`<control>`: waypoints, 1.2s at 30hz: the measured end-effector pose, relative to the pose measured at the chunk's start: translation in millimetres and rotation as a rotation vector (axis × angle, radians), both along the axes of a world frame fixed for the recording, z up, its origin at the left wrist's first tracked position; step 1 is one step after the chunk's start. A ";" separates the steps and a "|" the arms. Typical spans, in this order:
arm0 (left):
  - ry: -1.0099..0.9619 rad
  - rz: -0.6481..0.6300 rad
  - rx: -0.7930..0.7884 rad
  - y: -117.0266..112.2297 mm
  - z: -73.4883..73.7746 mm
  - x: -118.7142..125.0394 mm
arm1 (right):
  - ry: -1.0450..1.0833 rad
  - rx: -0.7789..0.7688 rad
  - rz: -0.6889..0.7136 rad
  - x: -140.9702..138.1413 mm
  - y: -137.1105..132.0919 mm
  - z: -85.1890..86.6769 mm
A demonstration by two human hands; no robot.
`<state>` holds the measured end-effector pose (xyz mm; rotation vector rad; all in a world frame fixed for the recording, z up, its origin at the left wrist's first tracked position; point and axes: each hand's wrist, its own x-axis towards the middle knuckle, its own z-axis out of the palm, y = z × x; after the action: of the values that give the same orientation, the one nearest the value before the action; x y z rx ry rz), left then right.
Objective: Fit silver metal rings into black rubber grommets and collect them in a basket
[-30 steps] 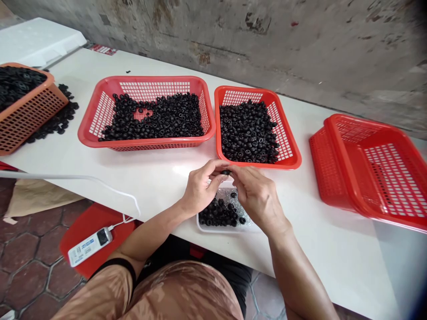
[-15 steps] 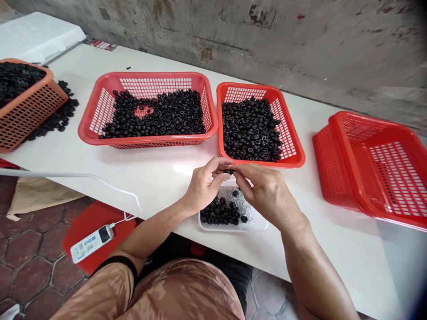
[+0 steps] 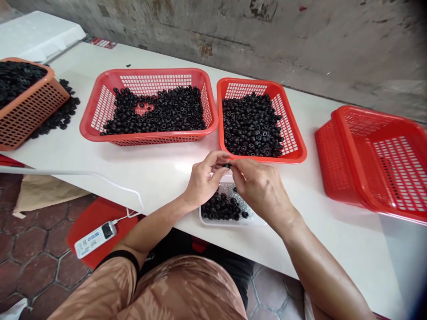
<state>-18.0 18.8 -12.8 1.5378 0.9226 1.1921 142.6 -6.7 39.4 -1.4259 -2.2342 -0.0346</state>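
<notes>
Between the fingertips of both hands is a small black ring-like part (image 3: 227, 166). My left hand (image 3: 204, 180) pinches it from the left, and my right hand (image 3: 258, 182) has its thumb and finger closed at its right side. Both hands are above a shallow clear plastic box (image 3: 233, 223). In the box, loose black parts (image 3: 222, 207) are heaped toward the left, beside small glistening beads or droplets (image 3: 251, 212); my right hand hides part of it. Just beyond my fingers stands a red basket (image 3: 293, 158) filled with similar black parts.
Left of that basket is a wider red basket (image 3: 150, 138) of black parts. An orange basket (image 3: 40, 111) at far left has pieces spilled beside it. Nested red baskets (image 3: 353, 164) stand at right. A white cable (image 3: 100, 178) runs to a power bank (image 3: 95, 240) on a red stool.
The small black part has turned slightly between my fingertips, and my left fingers have shifted a little. The whole view has moved slightly; the baskets and box stay in place.
</notes>
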 end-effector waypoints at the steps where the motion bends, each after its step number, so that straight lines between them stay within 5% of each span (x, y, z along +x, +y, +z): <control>1: -0.015 -0.003 -0.008 0.4 -0.5 -0.4 | 0.013 -0.002 -0.001 0.0 0.8 0.3; 10: -0.148 0.014 -0.008 3.8 -1.7 -2.7 | 0.237 -0.108 0.118 3.1 13.5 12.1; 15: -0.174 0.083 0.004 6.8 -1.8 -4.0 | 0.273 -0.028 0.091 -5.9 15.9 1.4; 23: -0.580 0.063 -0.342 24.9 13.4 -2.9 | 0.306 0.085 0.102 -19.0 21.6 -13.2; 29: -0.654 -0.095 -0.536 34.1 35.3 3.7 | 0.180 0.370 -0.050 -14.1 27.5 -9.8; 36: -0.499 -0.221 -0.445 43.9 36.9 14.8 | 0.044 0.488 -0.097 -2.6 31.3 -2.6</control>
<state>-3.1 62.6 24.1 0.9006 0.6087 1.0532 140.0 24.6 36.8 -1.2435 -1.9389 -0.5368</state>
